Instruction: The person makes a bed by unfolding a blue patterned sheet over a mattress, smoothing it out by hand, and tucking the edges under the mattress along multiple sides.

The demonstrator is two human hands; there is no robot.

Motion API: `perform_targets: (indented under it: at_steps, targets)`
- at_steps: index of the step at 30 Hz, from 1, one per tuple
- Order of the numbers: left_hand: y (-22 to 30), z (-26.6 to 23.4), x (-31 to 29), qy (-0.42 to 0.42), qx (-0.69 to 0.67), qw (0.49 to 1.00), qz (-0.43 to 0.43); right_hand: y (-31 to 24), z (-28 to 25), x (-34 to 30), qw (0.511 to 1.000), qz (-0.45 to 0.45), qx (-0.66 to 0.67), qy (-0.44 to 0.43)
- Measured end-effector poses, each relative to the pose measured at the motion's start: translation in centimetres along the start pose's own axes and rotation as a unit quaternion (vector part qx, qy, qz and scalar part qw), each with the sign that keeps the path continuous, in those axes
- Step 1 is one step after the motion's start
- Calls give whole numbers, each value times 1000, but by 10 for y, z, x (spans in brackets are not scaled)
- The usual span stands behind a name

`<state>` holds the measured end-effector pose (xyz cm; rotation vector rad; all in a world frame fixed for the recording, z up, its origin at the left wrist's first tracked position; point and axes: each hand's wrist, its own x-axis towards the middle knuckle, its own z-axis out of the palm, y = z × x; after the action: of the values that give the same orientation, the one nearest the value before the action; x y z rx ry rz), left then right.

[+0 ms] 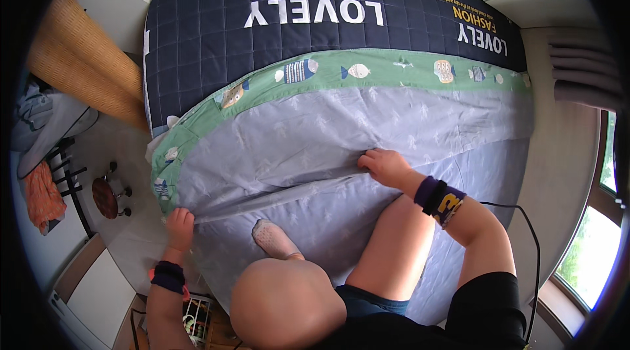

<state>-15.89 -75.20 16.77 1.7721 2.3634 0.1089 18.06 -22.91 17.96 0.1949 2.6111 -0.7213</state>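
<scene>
A thin duvet cover (295, 123), lavender-grey with pale tree prints and a green fish-patterned border, lies spread over the bed. A long ridge of its fabric runs between my two hands. My left hand (179, 226) is closed on the cover's edge at the bed's left side. Near the middle of the bed my right hand (386, 167) pinches the raised fold, its fingertips partly hidden by the cloth. Smooth lavender-grey bedding (226, 251) lies under my bent legs, on the near side of the ridge.
A dark quilted mat (197, 41) with lettering covers the far part of the bed. A rolled woven mat (88, 54) leans at the left, above a round wheeled stool (105, 196). A black cable (535, 238) hangs at the right, near the window (590, 258).
</scene>
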Motion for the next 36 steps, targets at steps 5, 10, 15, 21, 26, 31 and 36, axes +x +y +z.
perform_targets:
  at_steps: [5,10,15,21,26,31,36]
  targets:
    - [-2,-9,-9,-24,6,997,67,26,-38,-13,976,23,201,-78]
    - [-1,3,-28,-83,-68,993,-48,24,-54,-11,968,43,236,-70]
    - [-1,-33,7,36,-135,978,-158,37,-66,30,967,75,199,139]
    - [-40,28,-17,119,-271,815,-499,10,-104,166,960,154,174,159]
    - [-51,38,-51,15,-334,796,-505,9,-111,222,955,215,129,155]
    - [-35,24,-53,-10,-302,860,-410,20,-137,233,942,175,245,149]
    - [-28,18,-40,82,-278,897,-334,18,-129,238,928,139,228,260]
